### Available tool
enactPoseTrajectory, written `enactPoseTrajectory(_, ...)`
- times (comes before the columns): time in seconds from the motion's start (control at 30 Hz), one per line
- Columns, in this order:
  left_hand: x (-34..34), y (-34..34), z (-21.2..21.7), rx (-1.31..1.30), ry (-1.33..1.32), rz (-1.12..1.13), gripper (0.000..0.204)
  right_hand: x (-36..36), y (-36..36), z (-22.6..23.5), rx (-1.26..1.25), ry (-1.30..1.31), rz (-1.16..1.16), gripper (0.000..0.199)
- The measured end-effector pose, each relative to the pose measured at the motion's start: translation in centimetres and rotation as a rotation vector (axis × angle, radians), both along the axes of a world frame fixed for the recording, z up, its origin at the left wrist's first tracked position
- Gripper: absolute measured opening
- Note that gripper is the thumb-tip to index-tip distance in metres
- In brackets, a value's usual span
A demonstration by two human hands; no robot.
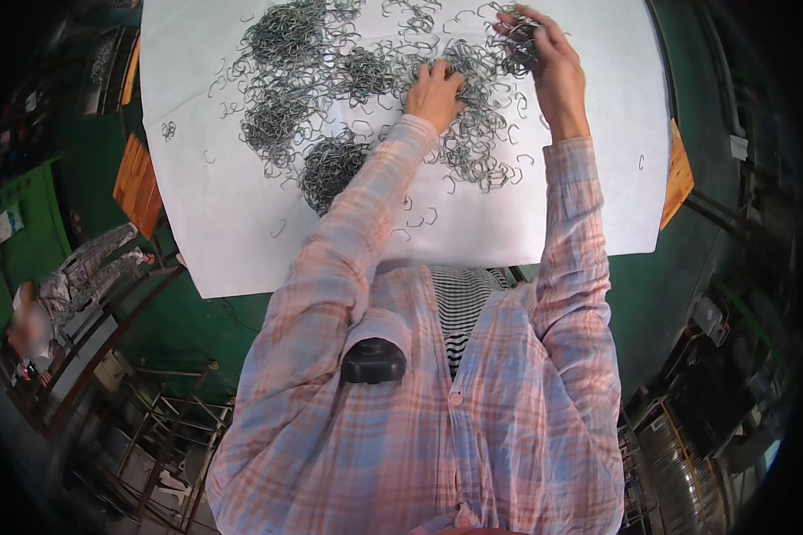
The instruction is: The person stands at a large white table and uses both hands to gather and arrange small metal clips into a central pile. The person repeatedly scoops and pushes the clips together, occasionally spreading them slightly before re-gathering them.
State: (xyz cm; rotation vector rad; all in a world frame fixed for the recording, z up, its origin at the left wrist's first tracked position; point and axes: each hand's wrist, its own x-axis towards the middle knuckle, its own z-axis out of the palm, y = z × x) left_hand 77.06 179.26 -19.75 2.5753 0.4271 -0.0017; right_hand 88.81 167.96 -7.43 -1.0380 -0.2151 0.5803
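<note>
Many small C-shaped wire hooks [477, 147] lie tangled in heaps and loose scatter over a white-covered table [598, 214]. My left hand [435, 96] rests palm down on the middle heap, its fingers apart and the fingertips among the hooks. To the right, my right hand [558, 71] curls round a clump of wire hooks [520, 45], thumb and fingers bent about it. Below my left wrist sits a dense dark heap of hooks [330, 169], partly hidden by the sleeve. Another big heap [285, 36] spreads at the far left.
A few stray hooks [169, 131] lie near the table's left edge, and a single hook [641, 162] near the right. Wooden stools or boards [137, 189] jut out beside the table. A person [76, 285] is at the left by a green cabinet [27, 223].
</note>
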Motion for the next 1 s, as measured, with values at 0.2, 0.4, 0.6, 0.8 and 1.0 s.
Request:
enactPoseTrajectory(0.2, 0.4, 4.3, 1.4, -0.653, -0.047, 0.167, 0.021, 1.3, -1.4, -0.6, -0.216, -0.049, 0.163, 0.045)
enactPoseTrajectory(0.4, 1.9, 8.6, 8.6, -1.102, -0.277, 0.285, 0.025, 2.1, -1.0, 0.3, -0.046, -0.082, 0.169, 0.056)
enactPoseTrajectory(0.6, 1.9, 10.5, 11.5, -1.049, -0.337, 0.239, 0.028, 3.6, -2.7, -6.4, -0.998, -0.563, 0.214, 0.034)
enactPoseTrajectory(0.8, -0.6, 8.0, 4.3, -0.127, -0.057, 0.029, 0.046, -1.7, -2.8, -11.7, -1.036, -0.960, 0.574, 0.029)
enactPoseTrajectory(1.0, -4.7, 7.4, 0.2, 0.127, 0.164, 0.050, 0.053, 0.3, -2.4, -13.4, -1.036, -0.964, 0.035, 0.049)
